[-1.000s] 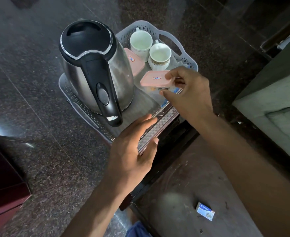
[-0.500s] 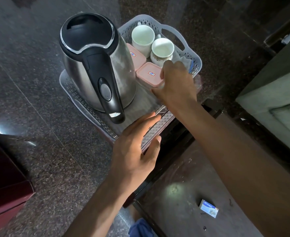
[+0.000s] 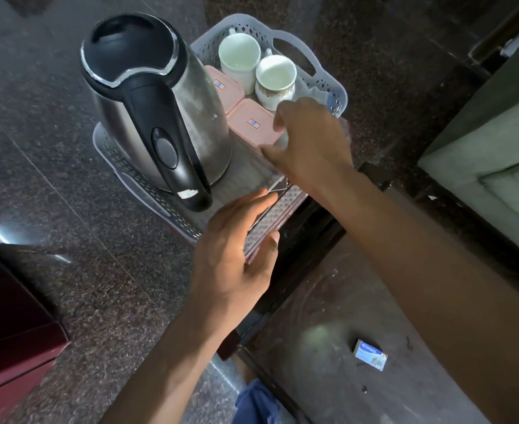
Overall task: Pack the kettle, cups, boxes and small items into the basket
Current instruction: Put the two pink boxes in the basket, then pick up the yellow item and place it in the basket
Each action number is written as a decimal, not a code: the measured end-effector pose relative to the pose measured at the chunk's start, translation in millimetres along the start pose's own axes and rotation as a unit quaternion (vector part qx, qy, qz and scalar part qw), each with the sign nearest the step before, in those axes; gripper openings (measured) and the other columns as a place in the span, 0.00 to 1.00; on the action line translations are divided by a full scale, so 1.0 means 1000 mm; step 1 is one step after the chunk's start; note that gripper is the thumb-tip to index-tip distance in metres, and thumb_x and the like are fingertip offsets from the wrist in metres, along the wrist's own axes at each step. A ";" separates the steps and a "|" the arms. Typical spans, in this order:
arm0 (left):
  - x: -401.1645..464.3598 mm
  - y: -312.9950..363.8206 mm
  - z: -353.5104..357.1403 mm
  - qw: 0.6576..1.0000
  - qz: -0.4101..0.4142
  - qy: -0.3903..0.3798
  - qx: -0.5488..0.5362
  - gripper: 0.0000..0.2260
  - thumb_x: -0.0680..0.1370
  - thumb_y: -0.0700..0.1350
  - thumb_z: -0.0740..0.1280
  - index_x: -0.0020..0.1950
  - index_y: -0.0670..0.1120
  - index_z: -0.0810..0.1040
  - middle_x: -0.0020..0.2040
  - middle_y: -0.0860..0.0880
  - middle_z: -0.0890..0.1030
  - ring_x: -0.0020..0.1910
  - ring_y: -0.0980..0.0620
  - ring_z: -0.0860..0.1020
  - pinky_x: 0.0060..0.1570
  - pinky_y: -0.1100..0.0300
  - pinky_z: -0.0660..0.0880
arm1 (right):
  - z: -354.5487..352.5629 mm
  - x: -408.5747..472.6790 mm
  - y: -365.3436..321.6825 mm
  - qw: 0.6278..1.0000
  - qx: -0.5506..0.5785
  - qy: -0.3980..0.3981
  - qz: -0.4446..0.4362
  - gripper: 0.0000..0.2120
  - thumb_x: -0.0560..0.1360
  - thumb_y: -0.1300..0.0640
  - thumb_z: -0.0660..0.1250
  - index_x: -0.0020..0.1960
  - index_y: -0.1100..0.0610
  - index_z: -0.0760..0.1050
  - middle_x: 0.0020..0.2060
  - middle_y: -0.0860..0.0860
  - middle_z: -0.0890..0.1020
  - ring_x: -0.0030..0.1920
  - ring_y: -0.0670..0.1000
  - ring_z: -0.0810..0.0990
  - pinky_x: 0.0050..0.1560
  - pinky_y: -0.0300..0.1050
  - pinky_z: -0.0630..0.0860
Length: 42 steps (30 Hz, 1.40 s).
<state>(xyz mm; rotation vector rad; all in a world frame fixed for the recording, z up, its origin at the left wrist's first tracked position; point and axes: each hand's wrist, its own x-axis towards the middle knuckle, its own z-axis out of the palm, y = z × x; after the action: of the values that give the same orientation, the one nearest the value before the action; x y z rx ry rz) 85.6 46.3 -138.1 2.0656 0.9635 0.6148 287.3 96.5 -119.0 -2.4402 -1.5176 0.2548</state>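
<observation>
A pale perforated basket (image 3: 310, 53) sits on the corner of a dark table (image 3: 328, 301), jutting out over the floor. A steel kettle (image 3: 160, 117) with a black lid and handle stands in its left half. Two white cups (image 3: 240, 56) (image 3: 275, 78) stand at the far end. One pink lidded box (image 3: 226, 87) lies beside the kettle, a second pink box (image 3: 250, 120) in front of the cups. My right hand (image 3: 313, 142) pinches that second box at its right edge, and my left hand (image 3: 237, 249) grips the basket's near wall.
A small blue-and-white matchbox (image 3: 371, 358) lies on the table near me. Pale sachets (image 3: 319, 94) lean against the basket's right wall. Dark red furniture (image 3: 10, 332) stands at the left, a green cushioned seat (image 3: 497, 154) at the right. Speckled granite floor surrounds the table.
My right hand has carried the second pink box down from above the basket and set it in front of the cups. My left hand has stayed on the basket wall.
</observation>
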 end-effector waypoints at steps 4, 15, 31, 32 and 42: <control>-0.007 0.012 0.015 0.999 0.043 0.006 0.022 0.21 0.79 0.35 0.72 0.73 0.37 0.83 0.72 0.42 0.84 0.74 0.39 0.82 0.76 0.37 0.77 | -0.024 -0.043 0.020 0.995 0.042 0.081 -0.028 0.14 0.77 0.46 0.74 0.56 0.53 0.80 0.53 0.52 0.83 0.51 0.54 0.83 0.47 0.45 0.73; -0.063 0.080 0.095 0.982 0.063 -0.179 0.009 0.20 0.83 0.44 0.70 0.75 0.46 0.82 0.76 0.50 0.82 0.78 0.49 0.78 0.80 0.52 0.73 | -0.041 -0.251 0.126 0.974 0.151 0.142 0.093 0.09 0.76 0.58 0.75 0.56 0.58 0.86 0.51 0.51 0.88 0.53 0.57 0.86 0.54 0.53 0.81; -0.210 0.190 0.258 0.904 0.142 -0.404 -0.008 0.19 0.83 0.48 0.67 0.72 0.45 0.85 0.71 0.50 0.85 0.72 0.55 0.78 0.78 0.72 0.62 | -0.019 -0.568 0.269 0.909 0.112 0.069 0.396 0.13 0.69 0.66 0.76 0.52 0.57 0.85 0.50 0.53 0.87 0.50 0.61 0.85 0.51 0.52 0.82; -0.218 0.193 0.265 0.899 0.143 -0.413 -0.010 0.20 0.83 0.49 0.65 0.72 0.46 0.85 0.71 0.50 0.85 0.72 0.56 0.77 0.78 0.73 0.62 | -0.018 -0.582 0.277 0.899 0.103 0.066 0.420 0.14 0.69 0.67 0.76 0.53 0.57 0.85 0.51 0.53 0.87 0.51 0.62 0.85 0.52 0.53 0.82; -0.266 0.222 0.313 0.871 0.096 -0.482 0.003 0.17 0.84 0.44 0.71 0.73 0.51 0.84 0.73 0.57 0.83 0.74 0.61 0.77 0.75 0.78 0.60 | 0.003 -0.687 0.338 0.712 0.095 0.105 0.688 0.12 0.74 0.58 0.75 0.58 0.53 0.82 0.57 0.57 0.76 0.56 0.60 0.75 0.62 0.52 0.73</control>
<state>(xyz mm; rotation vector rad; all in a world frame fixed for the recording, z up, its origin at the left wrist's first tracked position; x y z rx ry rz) 233.6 -395.3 -174.2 2.0873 0.1674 -0.3518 272.7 -663.1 -216.1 -2.7163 0.6477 0.3192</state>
